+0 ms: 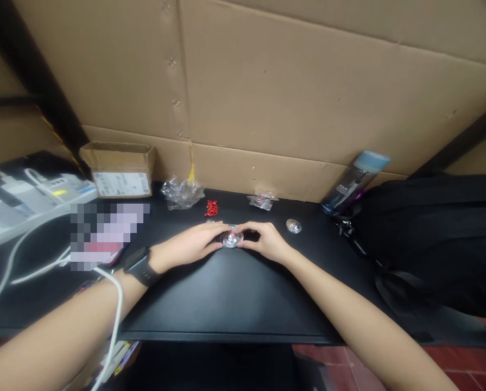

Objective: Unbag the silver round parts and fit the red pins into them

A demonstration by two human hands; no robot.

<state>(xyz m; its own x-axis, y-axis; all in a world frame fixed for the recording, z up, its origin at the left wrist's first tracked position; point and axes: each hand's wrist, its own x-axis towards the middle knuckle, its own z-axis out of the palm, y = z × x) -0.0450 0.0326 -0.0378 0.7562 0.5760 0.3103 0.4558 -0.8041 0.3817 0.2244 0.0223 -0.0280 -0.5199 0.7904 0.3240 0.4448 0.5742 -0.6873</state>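
Between my hands, on the black table, sits a small clear, shiny round piece (231,239) with a red bit at its middle. My left hand (190,241), with a dark watch on the wrist, grips its left side between fingers and thumb. From the right, the thumb and fingers of my right hand (270,243) pinch the same piece. A similar clear round piece (294,226) lies apart, to the right of my right hand. Just beyond my left hand is a small tangle of red cord (212,208). My fingers partly cover the held piece.
Crumpled clear plastic bags (182,194) and small clear packets (263,200) lie toward the cardboard wall (291,108). At left stand an open carton (122,182) and a power strip (31,212); a white cable (118,304) crosses my left forearm. A bottle (352,184) and black backpack (438,239) occupy the right.
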